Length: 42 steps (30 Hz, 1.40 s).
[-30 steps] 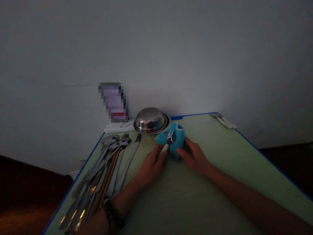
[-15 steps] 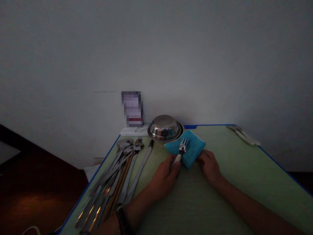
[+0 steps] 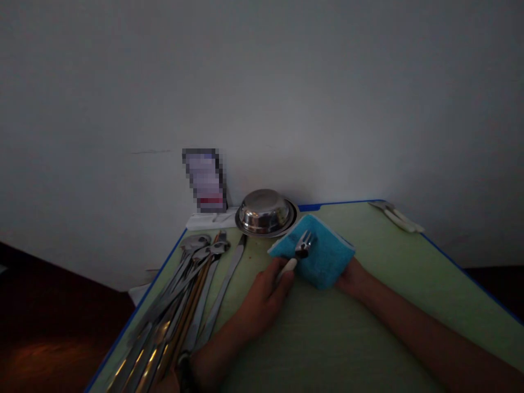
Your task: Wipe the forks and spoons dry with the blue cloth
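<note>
My left hand [image 3: 268, 286] is closed round the pale handle of a fork [image 3: 303, 245], its metal tines pointing up and away from me. Behind the tines spreads a blue cloth [image 3: 327, 259] with a pale edge. My right hand [image 3: 352, 277] holds this cloth from behind and below; most of its fingers are hidden by it. Left of my left hand lies a pile of metal spoons and other cutlery [image 3: 196, 256], with wooden chopsticks [image 3: 199, 286] among it. A table knife [image 3: 229, 281] lies apart, nearest my left forearm.
Upside-down metal bowls [image 3: 264, 213] stand at the back against the wall. A phone with a blurred screen [image 3: 207, 183] leans beside them. Several pale-handled utensils [image 3: 399, 217] lie at the back right of the green table [image 3: 393, 245], which has a blue edge.
The cloth is more spread out, and my right hand has slipped further behind it. The fork's head has tilted slightly. The view has shifted a little to the right.
</note>
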### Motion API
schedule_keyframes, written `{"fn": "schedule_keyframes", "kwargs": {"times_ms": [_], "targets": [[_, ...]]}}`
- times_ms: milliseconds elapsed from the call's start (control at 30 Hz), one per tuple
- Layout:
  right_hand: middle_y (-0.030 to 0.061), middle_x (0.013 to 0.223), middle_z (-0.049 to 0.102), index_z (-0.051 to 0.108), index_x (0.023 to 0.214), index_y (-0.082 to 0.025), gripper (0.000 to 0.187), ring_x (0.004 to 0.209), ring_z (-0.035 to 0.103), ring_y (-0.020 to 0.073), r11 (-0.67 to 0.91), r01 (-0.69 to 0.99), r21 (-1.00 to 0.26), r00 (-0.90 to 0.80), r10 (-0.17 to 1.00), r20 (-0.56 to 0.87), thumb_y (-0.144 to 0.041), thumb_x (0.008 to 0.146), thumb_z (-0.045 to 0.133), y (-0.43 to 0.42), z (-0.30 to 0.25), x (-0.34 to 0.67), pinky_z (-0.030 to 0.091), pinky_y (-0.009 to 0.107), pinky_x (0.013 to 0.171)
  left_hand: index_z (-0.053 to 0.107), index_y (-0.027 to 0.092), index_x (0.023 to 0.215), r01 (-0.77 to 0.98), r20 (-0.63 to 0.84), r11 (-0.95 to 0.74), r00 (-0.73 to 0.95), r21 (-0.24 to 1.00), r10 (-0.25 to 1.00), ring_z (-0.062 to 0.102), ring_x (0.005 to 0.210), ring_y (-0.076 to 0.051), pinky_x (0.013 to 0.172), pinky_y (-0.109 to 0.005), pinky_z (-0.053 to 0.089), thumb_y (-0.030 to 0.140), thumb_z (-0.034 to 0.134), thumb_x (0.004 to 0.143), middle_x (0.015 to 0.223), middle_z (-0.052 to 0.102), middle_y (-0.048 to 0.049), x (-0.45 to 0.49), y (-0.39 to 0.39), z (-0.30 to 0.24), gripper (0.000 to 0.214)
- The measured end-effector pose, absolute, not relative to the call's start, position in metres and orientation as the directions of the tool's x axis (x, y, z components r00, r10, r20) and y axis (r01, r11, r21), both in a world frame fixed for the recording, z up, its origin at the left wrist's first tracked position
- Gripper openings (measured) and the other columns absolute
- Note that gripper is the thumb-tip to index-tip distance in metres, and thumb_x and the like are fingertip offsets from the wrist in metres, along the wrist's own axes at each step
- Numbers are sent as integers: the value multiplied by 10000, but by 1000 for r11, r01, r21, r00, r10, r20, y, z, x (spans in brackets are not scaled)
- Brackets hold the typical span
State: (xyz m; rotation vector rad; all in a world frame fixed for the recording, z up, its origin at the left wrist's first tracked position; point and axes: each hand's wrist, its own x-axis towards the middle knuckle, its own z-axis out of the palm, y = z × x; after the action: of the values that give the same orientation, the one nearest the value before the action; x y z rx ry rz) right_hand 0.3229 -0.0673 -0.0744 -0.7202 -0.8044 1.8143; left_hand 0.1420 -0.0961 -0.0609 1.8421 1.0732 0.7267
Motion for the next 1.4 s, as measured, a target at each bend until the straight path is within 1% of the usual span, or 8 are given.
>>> {"fn": "schedule_keyframes", "kwargs": {"times_ms": [267, 433, 533, 633, 867, 1033, 1200, 1400], "targets": [[10, 973, 673, 603, 944, -221, 372, 888, 609, 167, -88, -261, -961, -267, 964, -16, -279, 606, 746, -75, -86, 320, 441, 323, 833, 553, 154, 938, 468, 55, -316, 489, 825, 870, 573, 739, -172, 654, -271, 418, 314, 420, 886, 826, 635, -36, 141, -92, -61, 215], [17, 860, 652, 564, 908, -184, 303, 788, 590, 162, 117, 20, -993, -108, 988, 114, -406, 714, 633, -82, -80, 315, 450, 294, 725, 555, 150, 915, 478, 35, -267, 439, 837, 898, 566, 758, -175, 685, -280, 428, 351, 404, 889, 839, 626, -44, 143, -91, -60, 253], [21, 740, 610, 547, 823, -174, 246, 672, 550, 152, 298, 351, -888, -34, 951, 306, -411, 823, 483, -88, -77, 315, 423, 283, 644, 534, 163, 907, 418, 56, -255, 432, 872, 900, 536, 694, -145, 650, -257, 428, 369, 392, 896, 777, 588, -15, 142, -93, -62, 250], [43, 810, 605, 535, 925, -181, 228, 703, 549, 163, 470, 484, -738, -152, 876, 459, -352, 870, 394, -93, -77, 317, 423, 296, 676, 513, 169, 938, 356, 46, -228, 452, 906, 891, 492, 613, -121, 584, -233, 417, 377, 369, 906, 696, 533, 15, 141, -96, -65, 255], [78, 1159, 499, 475, 1109, -234, 257, 1046, 498, 189, 605, 410, -682, -195, 789, 583, -292, 885, 362, -97, -78, 310, 389, 337, 913, 505, 176, 1135, 274, 106, -266, 485, 924, 868, 488, 661, -124, 634, -235, 428, 342, 370, 913, 740, 539, 6, 143, -103, -59, 308], [41, 876, 622, 543, 1000, -187, 285, 746, 579, 155, 313, 223, -923, -81, 950, 303, -404, 855, 431, -85, -78, 313, 468, 289, 709, 449, 177, 1250, 295, -22, -123, 444, 948, 896, 434, 530, -101, 482, -206, 374, 372, 381, 902, 618, 483, 39, 143, -98, -64, 404], [9, 727, 663, 653, 833, -183, 342, 684, 604, 177, 36, -118, -992, -125, 991, 51, -492, 774, 518, -69, -84, 322, 474, 318, 697, 345, 196, 1348, 312, -61, -101, 471, 945, 880, 450, 495, -93, 473, -206, 368, 352, 382, 900, 602, 510, 47, 142, -96, -67, 475], [16, 885, 673, 604, 971, -235, 352, 855, 595, 189, 107, -298, -949, 267, 964, 25, -508, 771, 507, -64, -91, 321, 466, 321, 772, 293, 188, 1373, 325, -26, -119, 409, 938, 912, 428, 476, -83, 494, -204, 374, 340, 369, 907, 608, 516, 52, 145, -97, -64, 496]]}}
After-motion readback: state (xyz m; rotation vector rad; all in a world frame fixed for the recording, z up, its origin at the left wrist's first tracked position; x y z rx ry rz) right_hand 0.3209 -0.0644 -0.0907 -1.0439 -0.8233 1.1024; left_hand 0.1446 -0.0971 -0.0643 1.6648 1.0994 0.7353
